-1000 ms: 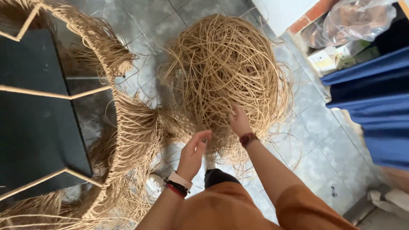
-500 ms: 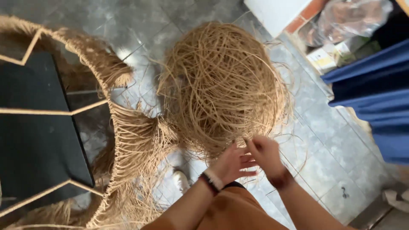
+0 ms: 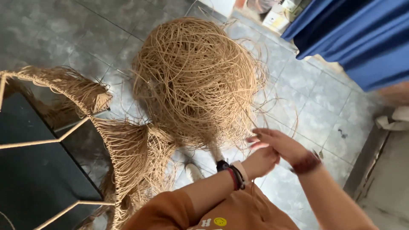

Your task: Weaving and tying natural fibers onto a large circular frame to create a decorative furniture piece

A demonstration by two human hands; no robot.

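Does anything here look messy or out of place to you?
The big tangle of rattan strands on the tiled floor looks unruly, with loose strands straying out toward the right. The woven frame beside it has ragged, uneven fringe ends. Both hands, left hand and right hand, meet just below the tangle.

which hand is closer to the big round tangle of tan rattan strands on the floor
Right. The right hand reaches its fingers to the lower edge of the big round tangle of tan rattan strands; the left hand sits just below and behind it, farther from it.
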